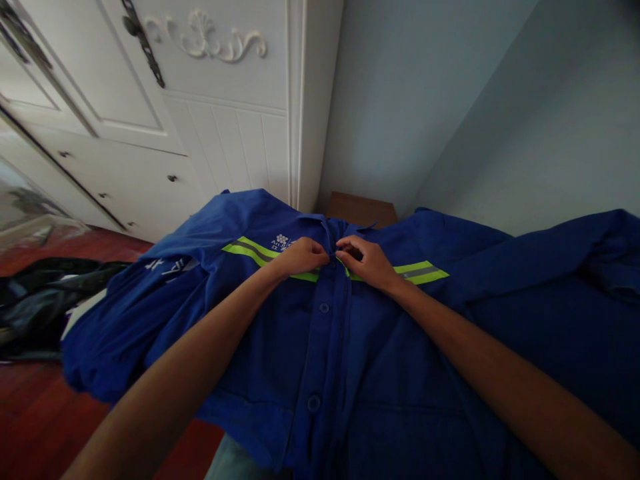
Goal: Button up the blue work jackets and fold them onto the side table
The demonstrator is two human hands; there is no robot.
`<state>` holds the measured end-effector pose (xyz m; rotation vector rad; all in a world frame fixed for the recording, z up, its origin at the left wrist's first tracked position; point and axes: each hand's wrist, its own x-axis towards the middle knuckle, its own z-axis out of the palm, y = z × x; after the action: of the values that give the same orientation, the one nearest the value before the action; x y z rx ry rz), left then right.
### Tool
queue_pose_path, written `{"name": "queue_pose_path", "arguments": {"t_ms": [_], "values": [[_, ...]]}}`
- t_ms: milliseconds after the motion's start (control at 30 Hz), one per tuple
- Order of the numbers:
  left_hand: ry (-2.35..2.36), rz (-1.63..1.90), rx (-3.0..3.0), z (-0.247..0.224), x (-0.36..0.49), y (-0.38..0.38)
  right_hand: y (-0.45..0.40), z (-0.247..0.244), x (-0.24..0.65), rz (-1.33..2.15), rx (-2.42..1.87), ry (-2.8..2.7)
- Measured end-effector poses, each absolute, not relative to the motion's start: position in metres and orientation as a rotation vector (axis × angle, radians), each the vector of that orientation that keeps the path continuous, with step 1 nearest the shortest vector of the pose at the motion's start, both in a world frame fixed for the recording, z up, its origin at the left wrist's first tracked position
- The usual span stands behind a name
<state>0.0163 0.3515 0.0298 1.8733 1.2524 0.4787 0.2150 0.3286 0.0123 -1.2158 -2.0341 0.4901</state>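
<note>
A blue work jacket (270,333) lies spread out before me, its collar at the far side. Lime-yellow and grey reflective strips cross its chest, and white print shows on the left. Both hands meet at the front placket near the chest strip. My left hand (303,257) pinches the placket edge there. Close beside it, my right hand (367,261) has thumb and fingertips closed on the facing edge. Exactly what lies between the fingertips is too small to make out. Lower on the placket sit two buttons, one (324,308) above the other (313,403).
White cabinets (225,133) with dark handles stand at the far left. A grey-blue wall (480,133) rises on the right. Behind the collar shows a brown wooden surface (360,207). Dark items (35,307) lie on the reddish floor (30,413) at left.
</note>
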Motion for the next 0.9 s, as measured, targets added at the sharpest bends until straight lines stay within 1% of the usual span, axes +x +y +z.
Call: {"name": "queue_pose_path", "arguments": {"t_ms": [233, 367, 467, 600, 700, 800, 900], "values": [[1.172, 0.491, 1.849, 0.029, 0.015, 0.350, 0.331, 0.013, 0.216, 0.716, -1.210, -1.962], [1.205, 0.537, 1.734, 0.027, 0.018, 0.349, 0.332, 0.013, 0.214, 0.744, -1.221, -1.910], [1.220, 0.597, 1.666, 0.026, 0.020, 0.349, 0.329, 0.016, 0.211, 0.649, -1.188, -1.926], [1.241, 0.637, 1.596, 0.028, 0.022, 0.348, 0.324, 0.024, 0.210, 0.410, -1.083, -2.072], [1.231, 0.706, 1.482, 0.030, 0.022, 0.346, 0.321, 0.029, 0.212, 0.387, -1.029, -2.216], [1.181, 0.767, 1.394, 0.033, 0.024, 0.343, 0.318, 0.036, 0.212, 0.353, -1.098, -2.315], [1.172, 0.761, 1.403, 0.035, 0.025, 0.343, 0.314, 0.043, 0.210, 0.214, -1.211, -2.403]]}}
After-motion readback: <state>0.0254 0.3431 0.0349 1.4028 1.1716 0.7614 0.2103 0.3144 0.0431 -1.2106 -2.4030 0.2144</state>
